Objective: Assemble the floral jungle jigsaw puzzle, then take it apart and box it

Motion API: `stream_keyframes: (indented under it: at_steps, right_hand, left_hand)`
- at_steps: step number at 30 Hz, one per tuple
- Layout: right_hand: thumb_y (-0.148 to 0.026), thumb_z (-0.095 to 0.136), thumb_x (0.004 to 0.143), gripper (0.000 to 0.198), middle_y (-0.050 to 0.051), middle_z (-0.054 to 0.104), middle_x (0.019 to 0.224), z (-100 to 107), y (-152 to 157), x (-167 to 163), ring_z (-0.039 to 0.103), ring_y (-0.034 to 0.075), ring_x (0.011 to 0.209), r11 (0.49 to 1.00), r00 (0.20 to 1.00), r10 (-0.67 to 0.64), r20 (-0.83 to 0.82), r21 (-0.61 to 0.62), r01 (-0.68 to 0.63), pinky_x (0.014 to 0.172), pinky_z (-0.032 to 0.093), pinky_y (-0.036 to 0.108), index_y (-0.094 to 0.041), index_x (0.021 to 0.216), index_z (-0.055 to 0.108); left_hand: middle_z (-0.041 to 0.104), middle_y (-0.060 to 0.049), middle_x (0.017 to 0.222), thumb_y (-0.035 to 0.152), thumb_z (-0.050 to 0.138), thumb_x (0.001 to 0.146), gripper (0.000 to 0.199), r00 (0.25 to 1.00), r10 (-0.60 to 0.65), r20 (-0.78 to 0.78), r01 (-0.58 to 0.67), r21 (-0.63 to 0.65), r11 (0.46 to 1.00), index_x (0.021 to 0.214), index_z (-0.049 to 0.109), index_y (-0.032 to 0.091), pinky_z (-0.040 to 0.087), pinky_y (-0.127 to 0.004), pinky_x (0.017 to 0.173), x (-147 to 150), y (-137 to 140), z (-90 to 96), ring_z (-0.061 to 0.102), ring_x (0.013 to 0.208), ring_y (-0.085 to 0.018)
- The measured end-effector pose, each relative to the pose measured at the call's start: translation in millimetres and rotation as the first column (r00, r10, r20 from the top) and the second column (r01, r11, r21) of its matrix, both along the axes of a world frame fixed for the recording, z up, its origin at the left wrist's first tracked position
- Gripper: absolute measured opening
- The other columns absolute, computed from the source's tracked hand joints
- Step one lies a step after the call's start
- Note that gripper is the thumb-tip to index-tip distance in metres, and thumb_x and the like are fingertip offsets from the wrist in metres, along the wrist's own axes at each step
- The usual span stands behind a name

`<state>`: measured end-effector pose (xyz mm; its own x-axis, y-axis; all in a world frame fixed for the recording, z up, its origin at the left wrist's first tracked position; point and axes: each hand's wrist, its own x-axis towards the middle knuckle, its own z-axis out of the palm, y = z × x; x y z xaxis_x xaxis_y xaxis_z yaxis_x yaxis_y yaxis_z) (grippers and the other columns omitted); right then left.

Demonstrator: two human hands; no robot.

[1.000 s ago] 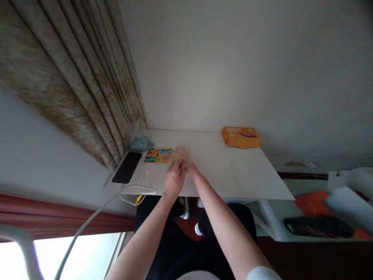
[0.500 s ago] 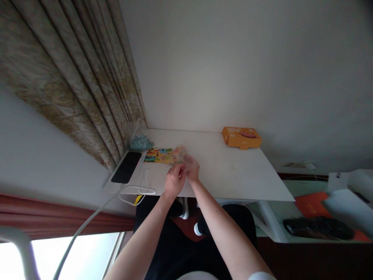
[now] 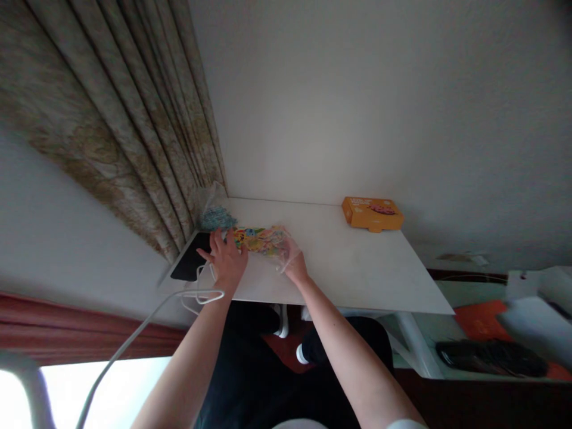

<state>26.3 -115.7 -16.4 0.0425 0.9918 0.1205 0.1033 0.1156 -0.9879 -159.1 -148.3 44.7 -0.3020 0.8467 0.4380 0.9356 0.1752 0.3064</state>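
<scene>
My left hand (image 3: 226, 257) reaches over the left part of the white table with its fingers spread. Its fingertips lie at the left end of a colourful printed sheet (image 3: 252, 237) and near a black phone-like slab (image 3: 190, 262). My right hand (image 3: 295, 262) is closed on a clear plastic bag (image 3: 282, 245) at the sheet's right end. The bag's film covers part of the sheet and some of the right fingers. Whether the left fingers press on the sheet or only hover over it is unclear.
Behind the slab, a clear bag with blue-white pieces (image 3: 217, 218) stands by the curtain (image 3: 170, 119). An orange box (image 3: 373, 213) sits at the back right of the white table (image 3: 348, 262). A white cable (image 3: 147, 325) runs across the left front edge.
My left hand has moved left, away from my right hand, and its fingers have spread. My right hand stays at the plastic, which now shows more plainly around the sheet's right end.
</scene>
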Motion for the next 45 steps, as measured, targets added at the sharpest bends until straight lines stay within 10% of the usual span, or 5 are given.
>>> stream_keyframes:
  at_steps: [11, 18, 26, 34, 45]
  right_hand:
    - [-0.016, 0.060, 0.085, 0.023, 0.008, 0.072, 0.103, -6, -18, 14, 0.065, 0.025, 0.099, 0.982, 0.908, -0.084, 0.410, 0.190, 0.005, 0.093, 0.052, 0.041, -0.024, 0.103, 0.072]
    - [-0.029, 0.058, 0.090, 0.015, 0.003, 0.069, 0.076, 1, -41, 47, 0.057, 0.017, 0.063, 0.980, 0.871, -0.062, 0.487, 0.196, -0.040, 0.067, 0.046, 0.029, -0.023, 0.083, 0.069]
    - [-0.051, 0.045, 0.095, 0.033, 0.005, 0.067, 0.085, -14, -8, 79, 0.059, 0.020, 0.073, 0.855, 0.821, -0.518, 0.241, 0.163, 0.492, 0.072, 0.045, 0.030, -0.021, 0.100, 0.058]
    - [-0.035, 0.045, 0.092, 0.030, 0.007, 0.069, 0.103, -29, -5, 79, 0.059, 0.020, 0.078, 0.934, 0.879, -0.357, 0.316, 0.146, 0.327, 0.079, 0.047, 0.033, -0.020, 0.112, 0.062]
    - [-0.039, 0.049, 0.093, 0.028, 0.004, 0.072, 0.076, -23, -6, 78, 0.063, 0.022, 0.069, 0.987, 0.910, -0.157, 0.385, 0.081, 0.136, 0.067, 0.045, 0.031, -0.024, 0.095, 0.073]
  left_hand:
    - [0.042, -0.027, 0.157, 0.036, 0.057, 0.095, 0.049, 0.994, 0.047, -0.101, -0.059, -0.128, 0.990, 0.139, 0.057, 0.014, 0.021, -0.082, 0.112, -22, 0, -14.2, 0.036, 0.148, -0.044]
    - [0.054, -0.017, 0.149, 0.030, 0.055, 0.096, 0.040, 0.913, -0.391, 0.115, 0.387, 0.053, 0.920, 0.135, 0.059, 0.020, 0.038, -0.054, 0.120, 4, 15, -36.7, 0.047, 0.143, -0.031]
    - [0.057, -0.018, 0.148, 0.031, 0.057, 0.098, 0.041, 0.838, -0.528, 0.137, 0.541, -0.084, 0.837, 0.137, 0.058, 0.019, 0.035, -0.060, 0.119, 49, 20, -35.8, 0.050, 0.141, -0.032]
    - [0.051, -0.026, 0.150, 0.038, 0.057, 0.097, 0.046, 0.989, -0.150, 0.018, 0.151, -0.094, 0.984, 0.138, 0.059, 0.015, 0.027, -0.075, 0.115, 20, 28, -25.2, 0.045, 0.142, -0.044]
    - [0.055, -0.019, 0.150, 0.025, 0.060, 0.094, 0.054, 0.846, -0.526, 0.082, 0.532, -0.173, 0.829, 0.147, 0.053, 0.017, 0.037, -0.057, 0.119, 34, 34, -39.5, 0.051, 0.141, -0.034]
